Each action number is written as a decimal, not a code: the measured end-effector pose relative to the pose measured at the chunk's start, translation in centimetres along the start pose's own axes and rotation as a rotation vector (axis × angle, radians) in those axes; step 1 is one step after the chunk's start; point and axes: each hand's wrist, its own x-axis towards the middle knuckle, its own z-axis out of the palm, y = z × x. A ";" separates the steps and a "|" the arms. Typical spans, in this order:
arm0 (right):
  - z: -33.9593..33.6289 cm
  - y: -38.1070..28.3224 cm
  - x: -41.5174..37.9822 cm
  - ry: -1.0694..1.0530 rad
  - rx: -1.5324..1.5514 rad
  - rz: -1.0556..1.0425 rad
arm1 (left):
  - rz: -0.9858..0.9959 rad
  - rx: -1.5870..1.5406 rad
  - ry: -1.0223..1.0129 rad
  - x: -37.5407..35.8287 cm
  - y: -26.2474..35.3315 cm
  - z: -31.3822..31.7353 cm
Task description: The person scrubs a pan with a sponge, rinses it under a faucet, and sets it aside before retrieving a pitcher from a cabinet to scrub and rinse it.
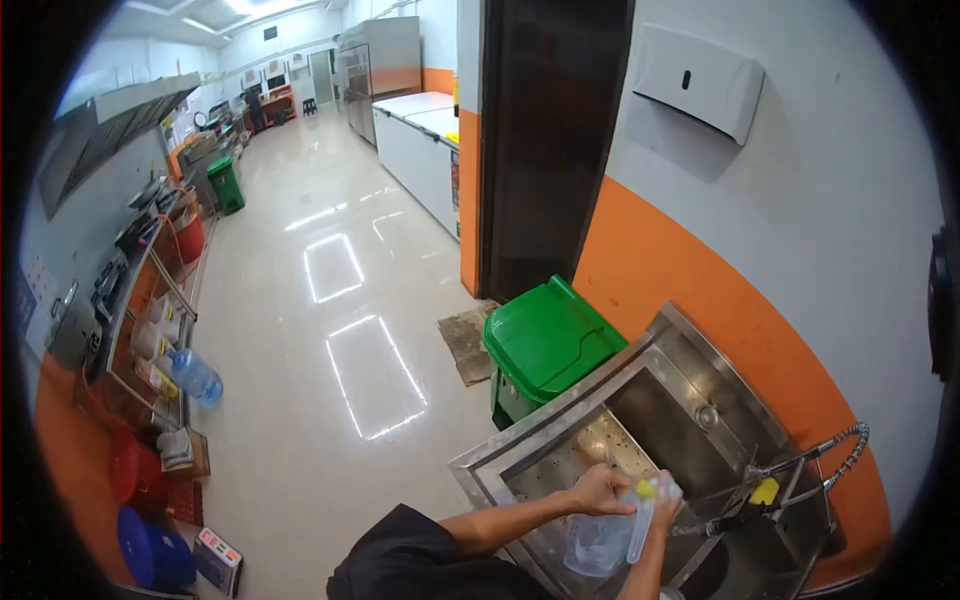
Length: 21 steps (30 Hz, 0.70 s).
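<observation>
You're at the steel sink (pixel 560 455), both hands over the basin. Your left hand (pixel 600 492) is closed on the top edge of a clear plastic container (pixel 598 540), held over the sink. Your right hand (pixel 664 512) is wrapped around something clear with a yellow piece (pixel 648 489) on it, pressed against the container; can't tell exactly what it is, maybe a bottle or lid. Judging by this, rinsing or washing is mid-way: container is in hand at the basin, not set down anywhere. Can't see water running from the spray faucet (pixel 815 460), too small. Container contents: looks empty or just wet, unclear. Sink basin looks bare apart from the drain (pixel 707 416). Yellow object (pixel 765 491) sits by the faucet. Green bin (pixel 545 350) just left of the sink, lid shut, contents hidden. Blue water jug (pixel 195 375) lies on the rack far left.
</observation>
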 end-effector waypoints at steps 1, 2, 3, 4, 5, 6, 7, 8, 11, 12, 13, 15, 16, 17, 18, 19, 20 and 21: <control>-0.9 -1.2 -0.2 0.062 -0.124 -0.061 | 0.012 -0.125 -0.054 0.0 0.4 -0.1; -1.5 -2.3 -0.1 0.055 -0.126 -0.063 | 0.009 -0.127 -0.046 -0.1 0.2 -0.1; -1.6 -4.0 0.6 0.046 0.165 0.212 | -0.043 -0.257 -0.035 0.1 0.0 -0.4; -1.2 -4.9 1.4 0.032 0.458 0.483 | -0.089 -0.382 -0.019 0.5 -0.1 -0.9; -0.8 -4.3 2.1 0.019 0.462 0.473 | -0.082 -0.375 -0.005 1.2 -0.1 -1.2; -0.6 -2.9 1.9 -0.056 0.154 0.199 | 0.043 -0.266 0.009 1.4 -0.2 -1.2; -0.6 -2.2 1.6 -0.127 -0.156 -0.073 | 0.160 -0.162 0.019 1.1 0.1 -1.2; -0.8 -1.5 1.7 -0.130 -0.157 -0.070 | 0.157 -0.163 0.020 0.7 0.4 -1.0; -1.0 -2.8 2.7 -0.045 0.530 0.402 | 0.249 0.003 0.017 0.5 1.4 -1.4; -0.9 -5.2 2.9 0.046 0.476 0.358 | 0.192 0.063 -0.066 0.1 1.2 -1.7; -1.1 -6.8 2.8 0.141 0.420 0.321 | 0.128 0.120 -0.154 -0.5 0.8 -1.4; -2.9 -6.6 3.6 0.140 0.294 0.274 | 0.130 0.101 -0.015 -2.0 -1.2 0.5; -3.4 -8.9 3.8 0.139 0.171 0.219 | 0.138 0.086 0.126 -2.3 -1.8 0.9; -3.6 -11.3 3.3 0.206 0.152 0.242 | 0.136 0.082 0.122 -2.9 -2.6 1.0; -4.0 -11.1 3.1 0.206 0.149 0.245 | -0.226 -0.687 -0.074 -3.9 -2.7 0.4; -4.6 -10.7 2.9 0.140 0.210 0.192 | -0.597 -1.449 -0.278 -4.4 -2.6 0.2; -5.1 -10.3 2.7 0.073 0.272 0.137 | -0.596 -1.453 -0.276 -3.8 -2.7 0.3; -4.9 -9.1 2.3 0.074 0.272 0.135 | -0.816 -1.477 -0.387 -2.2 -2.3 -0.4</control>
